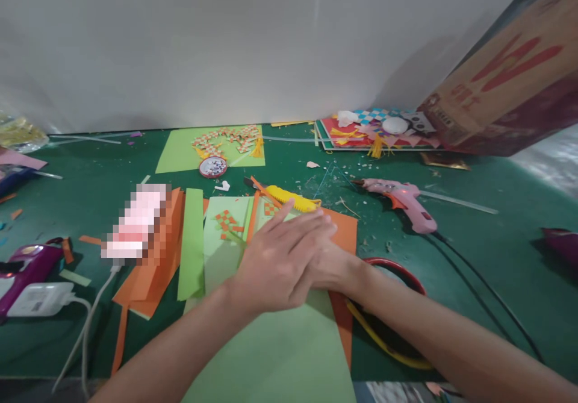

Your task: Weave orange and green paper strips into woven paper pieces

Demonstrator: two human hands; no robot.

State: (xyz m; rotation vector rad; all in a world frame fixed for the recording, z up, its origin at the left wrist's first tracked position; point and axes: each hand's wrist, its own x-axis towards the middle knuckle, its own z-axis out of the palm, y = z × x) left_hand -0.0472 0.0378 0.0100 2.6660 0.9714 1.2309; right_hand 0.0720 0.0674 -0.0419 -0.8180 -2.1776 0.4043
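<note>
My left hand (277,261) lies across my right hand (332,264), over the middle of a light green sheet of paper (271,349). The left fingers are stretched out and together, with the thumb apart. Most of the right hand is covered, so its fingers are hidden, as is anything between the palms. Just beyond my fingertips rests a yellow utility knife (291,198), with an orange paper strip (266,191) across it. Small orange-and-green checkered woven pieces (229,222) lie on the paper left of my hands.
A pink glue gun (401,198) with a black cord lies at right. Near my right forearm is a red-rimmed round container (397,267). Folded orange paper (156,258), a white charger (43,299) and cables occupy the left. A brown paper bag (506,78) stands at back right.
</note>
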